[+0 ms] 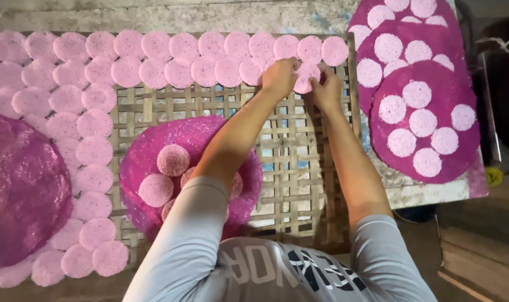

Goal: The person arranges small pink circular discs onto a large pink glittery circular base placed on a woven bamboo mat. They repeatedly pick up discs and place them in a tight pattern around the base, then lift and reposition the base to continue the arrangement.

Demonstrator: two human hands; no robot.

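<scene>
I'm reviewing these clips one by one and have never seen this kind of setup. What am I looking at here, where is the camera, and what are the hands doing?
There is no machine here: a person works with two bare hands, and the single camera sits on that person's head, looking down along both arms. In front lies a woven bamboo rack partly covered with rows of pale pink round discs that overlap at their edges. Both hands reach to the far row. The left hand and the right hand together touch one pink disc at the end of that row; how firmly they grip it cannot be told. Nearer the person, a magenta mesh sheet carries a few more discs. On the right, similar round sheets dotted with discs are stacked. Another dark purple sheet lies at the left edge.
</scene>
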